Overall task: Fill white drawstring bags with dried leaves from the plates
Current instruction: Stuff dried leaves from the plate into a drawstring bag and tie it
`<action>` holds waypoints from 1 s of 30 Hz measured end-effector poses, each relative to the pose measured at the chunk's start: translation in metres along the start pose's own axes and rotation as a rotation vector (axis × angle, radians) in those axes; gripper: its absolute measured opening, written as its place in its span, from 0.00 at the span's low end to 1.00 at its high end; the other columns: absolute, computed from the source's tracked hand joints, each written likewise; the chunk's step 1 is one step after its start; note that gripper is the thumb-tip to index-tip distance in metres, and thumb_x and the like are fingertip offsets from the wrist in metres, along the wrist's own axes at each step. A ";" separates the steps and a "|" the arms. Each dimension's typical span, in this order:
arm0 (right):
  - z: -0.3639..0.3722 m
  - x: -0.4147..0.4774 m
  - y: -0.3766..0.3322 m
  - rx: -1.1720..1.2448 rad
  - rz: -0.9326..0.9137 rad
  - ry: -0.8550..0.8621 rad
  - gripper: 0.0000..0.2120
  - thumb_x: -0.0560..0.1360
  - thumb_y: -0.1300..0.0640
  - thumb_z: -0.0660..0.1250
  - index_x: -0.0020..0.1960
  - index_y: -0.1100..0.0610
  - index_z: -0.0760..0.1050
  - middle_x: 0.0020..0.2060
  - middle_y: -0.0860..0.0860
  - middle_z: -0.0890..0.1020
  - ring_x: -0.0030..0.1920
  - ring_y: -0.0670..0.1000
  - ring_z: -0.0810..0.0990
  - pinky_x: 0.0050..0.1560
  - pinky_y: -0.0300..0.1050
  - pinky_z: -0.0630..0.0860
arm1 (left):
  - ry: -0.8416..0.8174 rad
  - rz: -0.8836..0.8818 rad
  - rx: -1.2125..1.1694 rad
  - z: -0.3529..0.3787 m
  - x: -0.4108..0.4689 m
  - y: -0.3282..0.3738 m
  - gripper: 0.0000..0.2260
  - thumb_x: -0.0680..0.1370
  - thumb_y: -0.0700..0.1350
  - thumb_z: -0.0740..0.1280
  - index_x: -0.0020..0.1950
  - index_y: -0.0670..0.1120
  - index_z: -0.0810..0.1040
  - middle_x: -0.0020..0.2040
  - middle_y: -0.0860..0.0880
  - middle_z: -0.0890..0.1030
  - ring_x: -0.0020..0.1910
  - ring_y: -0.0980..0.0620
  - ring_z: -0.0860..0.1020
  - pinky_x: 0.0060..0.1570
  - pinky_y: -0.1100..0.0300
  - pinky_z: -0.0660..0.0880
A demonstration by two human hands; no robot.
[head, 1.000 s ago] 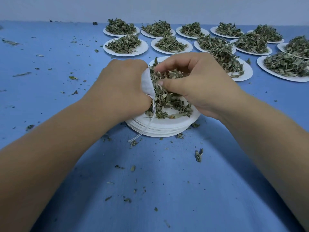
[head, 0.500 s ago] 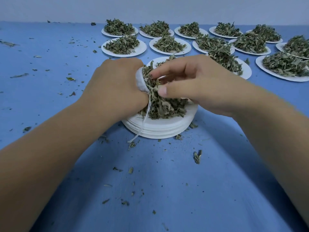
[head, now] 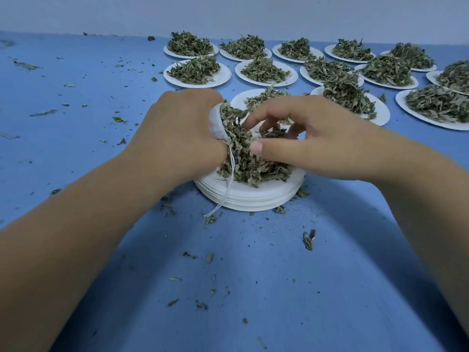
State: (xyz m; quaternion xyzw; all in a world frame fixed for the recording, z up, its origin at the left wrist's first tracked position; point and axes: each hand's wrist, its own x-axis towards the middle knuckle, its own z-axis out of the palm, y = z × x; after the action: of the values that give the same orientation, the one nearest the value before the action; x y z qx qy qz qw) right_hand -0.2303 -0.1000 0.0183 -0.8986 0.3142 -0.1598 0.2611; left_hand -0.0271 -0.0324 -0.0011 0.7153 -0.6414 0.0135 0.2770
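My left hand [head: 180, 133] grips a small white drawstring bag [head: 216, 123] over a stack of white plates [head: 253, 196]. The bag's mouth faces right and is stuffed with dried leaves [head: 236, 133]. Its white string [head: 227, 189] hangs down over the stack's rim to the cloth. My right hand [head: 312, 141] hovers over the leaf pile [head: 256, 171] on the top plate, fingers curled down into the leaves and thumb stretched toward the bag's mouth.
Several white plates heaped with dried leaves stand behind, such as one at the back left [head: 197, 72] and one at the far right [head: 436, 107]. Leaf crumbs [head: 309, 240] litter the blue tablecloth [head: 241, 288]. A pale wall closes the far edge.
My right hand has spread its fingers and dipped into the leaves on the plate, having earlier pressed leaves toward the bag's mouth. The left hand and bag stayed nearly still.
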 end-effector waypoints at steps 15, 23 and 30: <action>0.028 -0.003 -0.015 -0.429 -0.047 -0.074 0.42 0.73 0.23 0.54 0.76 0.49 0.64 0.69 0.46 0.72 0.71 0.49 0.66 0.70 0.46 0.65 | -0.081 -0.042 -0.104 -0.022 -0.002 -0.009 0.09 0.67 0.34 0.64 0.35 0.43 0.64 0.32 0.48 0.65 0.30 0.51 0.60 0.30 0.57 0.57; 0.040 0.002 -0.020 -0.291 -0.086 0.054 0.20 0.77 0.41 0.70 0.63 0.50 0.73 0.53 0.47 0.79 0.53 0.49 0.75 0.49 0.43 0.67 | -0.086 -0.057 -0.075 -0.021 -0.004 -0.007 0.11 0.65 0.35 0.64 0.34 0.46 0.61 0.31 0.49 0.66 0.28 0.53 0.61 0.29 0.57 0.56; 0.023 0.007 -0.014 -0.083 0.000 0.188 0.02 0.78 0.51 0.72 0.50 0.47 0.81 0.40 0.40 0.80 0.39 0.35 0.76 0.40 0.28 0.68 | -0.114 -0.035 -0.067 -0.016 -0.006 -0.009 0.11 0.66 0.37 0.67 0.34 0.48 0.65 0.30 0.51 0.68 0.27 0.57 0.67 0.28 0.59 0.57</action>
State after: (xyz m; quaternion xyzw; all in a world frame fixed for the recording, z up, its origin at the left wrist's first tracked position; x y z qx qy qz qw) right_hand -0.2075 -0.0867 0.0089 -0.8897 0.3439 -0.2304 0.1928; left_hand -0.0144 -0.0202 0.0073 0.7162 -0.6437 -0.0536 0.2641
